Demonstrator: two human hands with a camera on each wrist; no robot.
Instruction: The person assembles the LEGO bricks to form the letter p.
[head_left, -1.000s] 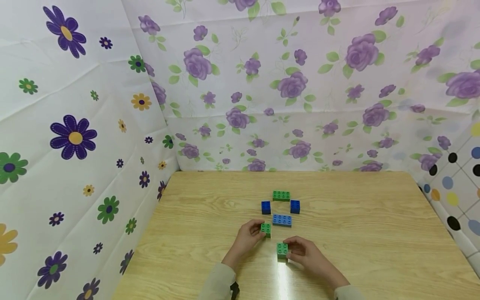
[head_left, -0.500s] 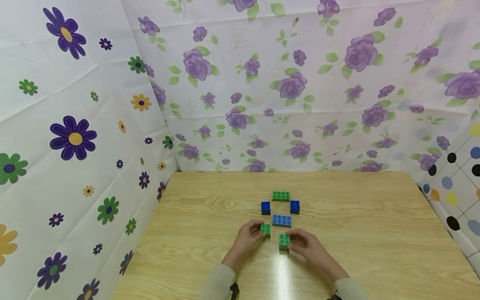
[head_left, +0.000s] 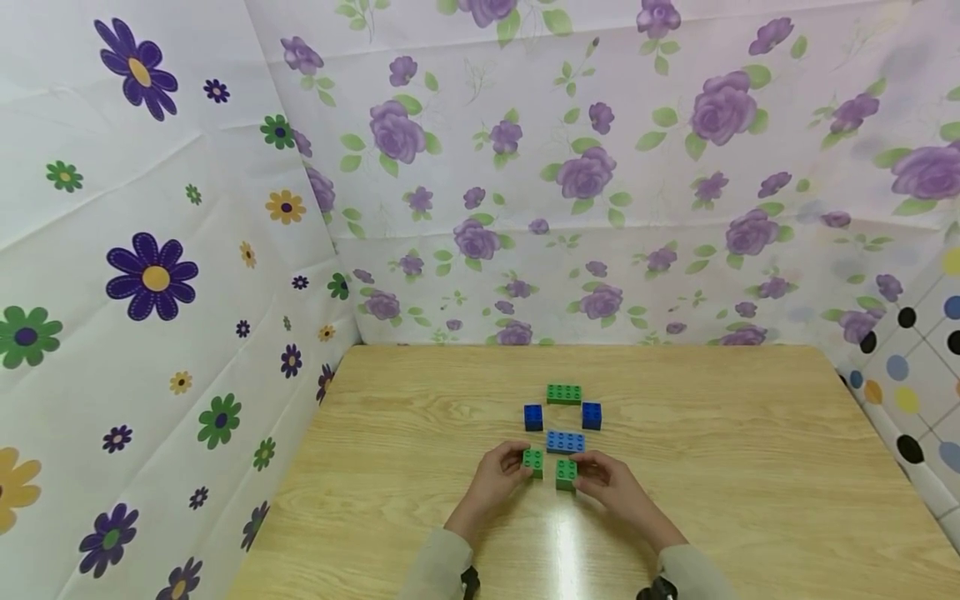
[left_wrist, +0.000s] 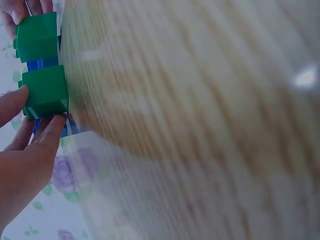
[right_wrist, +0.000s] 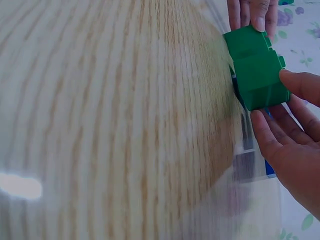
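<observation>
In the head view two square green building blocks stand side by side on the table, a narrow gap between them. My left hand (head_left: 491, 483) pinches the left green block (head_left: 533, 463) between thumb and fingers. From the other side my right hand (head_left: 615, 492) grips the right green block (head_left: 566, 475). The left wrist view shows the thumb and fingers on opposite faces of the left-hand green block (left_wrist: 46, 94). In the right wrist view the right-hand green block (right_wrist: 260, 79) partly covers the other one. Just beyond both lies a long light-blue block (head_left: 566, 442).
Two dark-blue square blocks, one at left (head_left: 533, 417) and one at right (head_left: 592, 415), stand farther back. Behind them lies a long green block (head_left: 564, 394). The wooden table (head_left: 712, 433) meets flower-patterned cloth walls (head_left: 525, 167) at its back and left.
My right hand has carried its green block forward, bringing it nearly level with the left one. The left hand keeps its hold and has barely moved.
</observation>
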